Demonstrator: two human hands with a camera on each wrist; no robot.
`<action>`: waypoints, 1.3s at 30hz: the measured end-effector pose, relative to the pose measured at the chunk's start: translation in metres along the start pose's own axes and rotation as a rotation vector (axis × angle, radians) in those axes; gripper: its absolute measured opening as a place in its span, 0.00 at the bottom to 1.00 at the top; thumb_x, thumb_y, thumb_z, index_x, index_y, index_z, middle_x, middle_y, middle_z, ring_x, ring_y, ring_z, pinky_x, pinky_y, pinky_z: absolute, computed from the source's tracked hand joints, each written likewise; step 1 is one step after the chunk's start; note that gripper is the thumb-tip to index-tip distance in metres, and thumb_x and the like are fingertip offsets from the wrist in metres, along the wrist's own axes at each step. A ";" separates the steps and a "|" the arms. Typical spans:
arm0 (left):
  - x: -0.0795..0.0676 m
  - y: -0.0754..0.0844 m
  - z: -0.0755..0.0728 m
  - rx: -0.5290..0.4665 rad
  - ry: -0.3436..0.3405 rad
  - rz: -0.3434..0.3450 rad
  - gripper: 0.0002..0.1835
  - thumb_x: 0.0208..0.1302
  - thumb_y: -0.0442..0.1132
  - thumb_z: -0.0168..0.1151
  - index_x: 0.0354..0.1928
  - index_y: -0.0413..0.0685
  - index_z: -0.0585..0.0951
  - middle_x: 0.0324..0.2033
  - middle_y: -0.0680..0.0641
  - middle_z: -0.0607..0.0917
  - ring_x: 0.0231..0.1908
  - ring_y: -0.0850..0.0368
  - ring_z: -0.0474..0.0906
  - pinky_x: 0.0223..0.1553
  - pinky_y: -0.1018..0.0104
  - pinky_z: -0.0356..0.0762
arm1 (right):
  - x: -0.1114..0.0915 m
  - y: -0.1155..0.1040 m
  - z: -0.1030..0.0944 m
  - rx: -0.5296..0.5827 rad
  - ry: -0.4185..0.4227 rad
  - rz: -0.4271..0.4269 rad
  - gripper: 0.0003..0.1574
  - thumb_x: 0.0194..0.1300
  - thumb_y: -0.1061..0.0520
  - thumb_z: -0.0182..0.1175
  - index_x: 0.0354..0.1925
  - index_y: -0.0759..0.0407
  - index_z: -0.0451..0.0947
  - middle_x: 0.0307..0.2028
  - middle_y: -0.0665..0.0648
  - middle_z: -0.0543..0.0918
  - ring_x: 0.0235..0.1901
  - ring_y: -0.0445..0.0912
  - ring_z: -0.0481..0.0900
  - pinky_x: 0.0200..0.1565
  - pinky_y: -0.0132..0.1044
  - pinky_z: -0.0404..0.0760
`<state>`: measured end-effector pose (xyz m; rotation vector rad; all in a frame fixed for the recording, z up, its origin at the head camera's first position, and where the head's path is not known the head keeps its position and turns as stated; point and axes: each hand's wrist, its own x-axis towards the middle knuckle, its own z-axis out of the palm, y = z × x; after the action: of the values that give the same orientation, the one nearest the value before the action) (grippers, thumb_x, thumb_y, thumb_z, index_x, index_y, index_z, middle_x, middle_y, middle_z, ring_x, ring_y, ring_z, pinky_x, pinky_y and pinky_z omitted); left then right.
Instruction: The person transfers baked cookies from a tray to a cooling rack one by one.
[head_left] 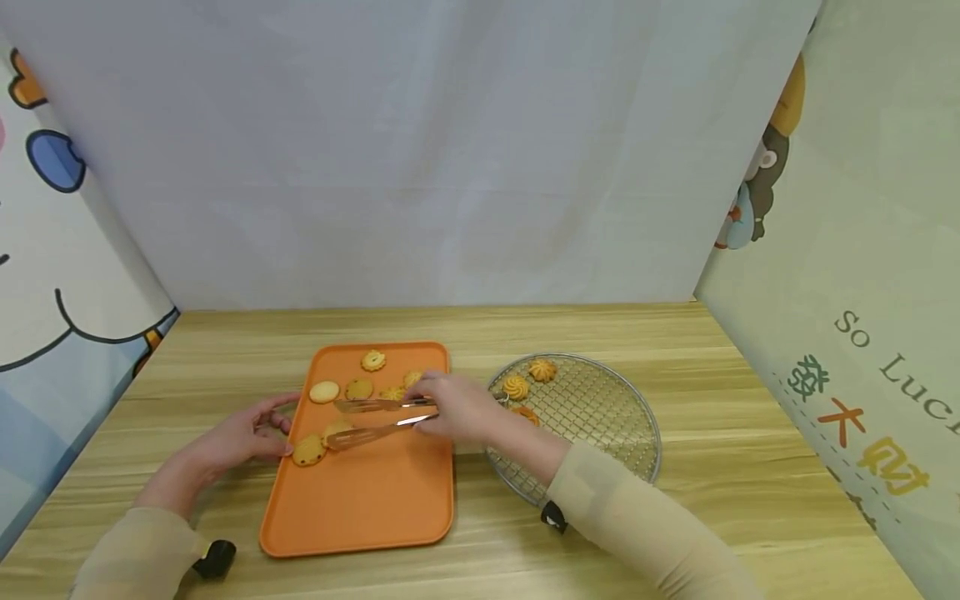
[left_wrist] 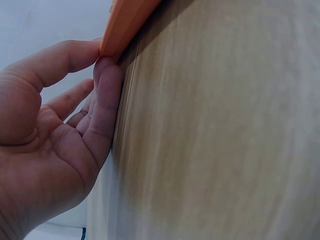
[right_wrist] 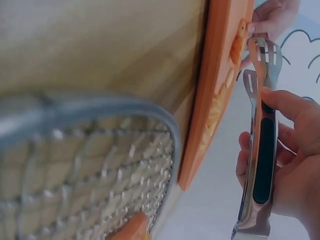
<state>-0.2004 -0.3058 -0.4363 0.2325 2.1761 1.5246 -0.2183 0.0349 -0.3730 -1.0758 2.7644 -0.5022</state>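
Observation:
My right hand [head_left: 463, 408] grips a pair of metal tongs [right_wrist: 265, 155] with dark grip pads, thumb on one side and fingers on the other. The slotted tips stand apart over the orange tray [head_left: 360, 508], and no cookie shows between them in the right wrist view. One tip partly covers a cookie [head_left: 336, 428]; beside it lies a dotted cookie [head_left: 308, 451]. Farther back on the tray are a pale round cookie [head_left: 324, 392], a browner cookie [head_left: 359, 389] and a ridged cookie [head_left: 373, 360]. My left hand [left_wrist: 55, 125] pinches the tray's left rim between thumb and finger.
Right of the tray stands a round wire rack [head_left: 592, 417], partly under my right forearm. It bears a flower-shaped cookie [head_left: 542, 370], a swirled cookie [head_left: 516, 387] and a half-hidden ring-shaped cookie [head_left: 527, 415]. A pale curtain [head_left: 435, 167] closes off the wooden table's [head_left: 750, 467] back edge.

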 end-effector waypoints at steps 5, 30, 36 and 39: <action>-0.002 -0.001 0.006 -0.007 0.003 0.003 0.47 0.56 0.33 0.66 0.72 0.37 0.48 0.44 0.37 0.67 0.35 0.57 0.73 0.39 0.62 0.79 | -0.003 0.010 -0.009 -0.027 0.028 0.019 0.24 0.58 0.50 0.67 0.54 0.49 0.78 0.50 0.49 0.78 0.45 0.43 0.77 0.42 0.32 0.76; -0.011 -0.003 0.031 0.001 0.034 -0.011 0.47 0.57 0.34 0.66 0.72 0.37 0.48 0.44 0.37 0.67 0.33 0.57 0.72 0.38 0.64 0.78 | -0.019 0.045 -0.009 -0.043 -0.008 0.121 0.25 0.57 0.49 0.68 0.54 0.49 0.78 0.50 0.50 0.78 0.47 0.46 0.77 0.44 0.39 0.78; -0.013 -0.003 0.038 0.016 0.045 -0.011 0.47 0.57 0.35 0.66 0.72 0.38 0.49 0.44 0.38 0.68 0.33 0.57 0.72 0.37 0.65 0.77 | -0.021 0.048 -0.008 -0.049 -0.021 0.124 0.26 0.57 0.49 0.68 0.54 0.49 0.78 0.50 0.50 0.78 0.47 0.45 0.77 0.44 0.39 0.78; -0.014 -0.002 0.041 0.019 0.043 -0.005 0.47 0.57 0.35 0.66 0.72 0.37 0.48 0.45 0.37 0.67 0.33 0.57 0.72 0.37 0.65 0.76 | -0.023 0.049 -0.008 -0.050 -0.022 0.114 0.25 0.57 0.50 0.68 0.54 0.49 0.79 0.50 0.50 0.78 0.47 0.45 0.78 0.44 0.39 0.78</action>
<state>-0.1692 -0.2775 -0.4456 0.2013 2.2235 1.5206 -0.2343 0.0865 -0.3829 -0.9207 2.8131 -0.4056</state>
